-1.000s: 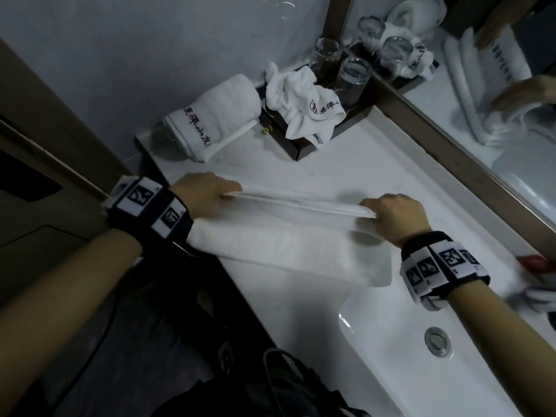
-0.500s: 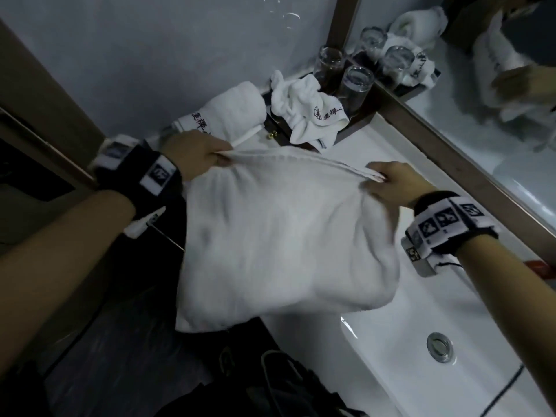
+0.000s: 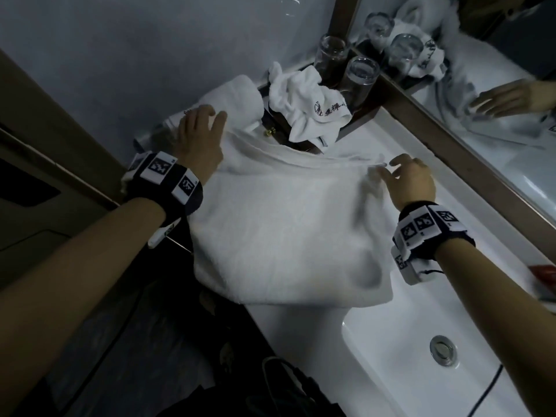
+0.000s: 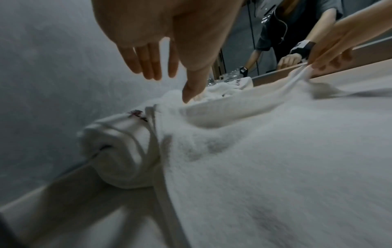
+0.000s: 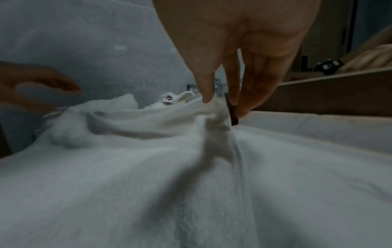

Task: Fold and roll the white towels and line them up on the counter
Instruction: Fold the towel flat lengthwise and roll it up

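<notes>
While the towel [image 3: 282,230] overhangs the worktop [image 3: 400,152] edge, left hand [image 3: 200,136] hovers spread; right hand [image 3: 412,179] pinches its corner.

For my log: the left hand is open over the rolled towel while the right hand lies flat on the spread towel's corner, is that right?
Not quite. The right hand pinches the spread towel's corner, as the right wrist view shows. The left hand is open over the rolled towel.

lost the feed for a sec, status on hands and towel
Left hand open, fingers spread above the towel. Right hand fingertips at its far corner, grip unclear. Towel spread on the counter, near edge overhanging. Rolled towel crowds its far left corner.
</notes>
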{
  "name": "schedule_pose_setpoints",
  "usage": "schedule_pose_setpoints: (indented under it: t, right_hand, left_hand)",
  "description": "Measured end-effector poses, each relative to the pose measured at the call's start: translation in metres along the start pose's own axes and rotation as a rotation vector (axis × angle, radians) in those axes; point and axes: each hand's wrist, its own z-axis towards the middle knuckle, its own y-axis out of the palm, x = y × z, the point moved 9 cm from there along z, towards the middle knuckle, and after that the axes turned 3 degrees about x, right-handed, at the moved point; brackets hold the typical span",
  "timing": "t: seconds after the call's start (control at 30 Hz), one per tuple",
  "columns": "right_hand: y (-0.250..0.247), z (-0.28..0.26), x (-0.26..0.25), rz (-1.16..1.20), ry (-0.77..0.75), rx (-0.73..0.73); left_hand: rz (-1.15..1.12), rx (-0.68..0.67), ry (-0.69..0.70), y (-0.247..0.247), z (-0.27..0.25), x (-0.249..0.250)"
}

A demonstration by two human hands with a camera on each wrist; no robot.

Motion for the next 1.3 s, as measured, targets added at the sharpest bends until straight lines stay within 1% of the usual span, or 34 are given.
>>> schedule_pose_setpoints:
  t: [0.03,0.07,0.13,0.17,0.23,0.3,0.37,0.43,0.5,0.6,0.67,0.7,0.73,0.77,0.83,0.87,0.9,0.93,0.97,1.0,1.03,1.07,1.13,1.23,1.3]
  right_hand:
    - [0.006,0.0,0.007,0.117,0.049,-0.029]
    - [0.011,0.0,0.012,0.236,0.092,-0.051]
    - [0.019,-0.003,0.019,0.366,0.132,-0.073]
    - [0.024,-0.006,0.019,0.373,0.123,-0.092]
    - [0.035,-0.013,0.014,0.342,0.046,-0.138]
    - [0.042,-0.021,0.006,0.261,-0.06,-0.156]
    - [0.046,-0.026,0.001,0.224,-0.108,-0.152]
    - [0.048,-0.027,0.002,0.274,-0.095,-0.151]
    - [0.05,-0.023,0.003,0.267,-0.066,-0.15]
    - [0.05,-0.01,0.005,0.241,0.017,-0.106]
    - [0.046,0.002,0.002,0.292,0.022,-0.059]
    - [0.045,0.008,0.002,0.302,0.013,-0.059]
    - [0.045,0.012,0.001,0.302,0.004,-0.085]
    - [0.048,0.017,0.003,0.3,0.003,-0.127]
    - [0.059,0.019,0.007,0.274,0.022,-0.246]
    - [0.067,0.016,0.008,0.25,0.032,-0.315]
    - [0.075,0.013,0.007,0.194,0.016,-0.365]
    - [0.079,0.01,0.002,0.11,-0.034,-0.376]
    - [0.081,0.008,-0.003,0.036,-0.098,-0.356]
    - [0.081,0.008,-0.01,-0.003,-0.161,-0.32]
    - [0.08,0.009,-0.016,-0.017,-0.209,-0.289]
    - [0.077,0.01,-0.021,-0.018,-0.243,-0.264]
    - [0.07,0.017,-0.022,-0.036,-0.251,-0.205]
    - [0.054,0.029,-0.017,-0.092,-0.196,-0.082]
    - [0.049,0.038,-0.013,-0.089,-0.163,-0.045]
  left_hand:
    - [-0.009,0.014,-0.026,0.005,-0.006,0.003]
    - [-0.01,-0.001,-0.035,0.012,-0.013,0.008]
    - [-0.04,-0.089,0.003,0.035,-0.032,0.024]
    - [-0.099,-0.157,0.035,0.05,-0.044,0.034]
    - [-0.242,-0.31,0.102,0.078,-0.073,0.052]
    - [-0.292,-0.387,0.155,0.098,-0.101,0.065]
    - [-0.259,-0.446,0.198,0.115,-0.126,0.074]
    - [-0.144,-0.509,0.262,0.131,-0.143,0.08]
    - [-0.035,-0.506,0.314,0.139,-0.15,0.08]
    - [-0.022,-0.498,0.327,0.143,-0.153,0.076]
    - [0.015,-0.461,0.348,0.139,-0.157,0.076]
    - [0.037,-0.435,0.357,0.136,-0.158,0.075]
    - [0.043,-0.431,0.362,0.133,-0.16,0.075]
    - [0.026,-0.459,0.364,0.133,-0.162,0.074]
    - [-0.056,-0.585,0.338,0.135,-0.158,0.07]
    - [-0.111,-0.603,0.303,0.131,-0.148,0.069]
    - [-0.186,-0.571,0.251,0.124,-0.131,0.067]
    - [-0.268,-0.495,0.194,0.113,-0.109,0.066]
    - [-0.311,-0.393,0.159,0.101,-0.085,0.063]
    - [-0.282,-0.283,0.161,0.089,-0.063,0.06]
    - [-0.201,-0.186,0.183,0.078,-0.043,0.057]
    - [-0.104,-0.126,0.209,0.072,-0.025,0.052]
    - [0.06,-0.129,0.248,0.069,0.003,0.038]
    - [0.137,-0.137,0.257,0.064,0.03,0.012]
    - [0.176,-0.145,0.339,0.063,0.034,0.006]
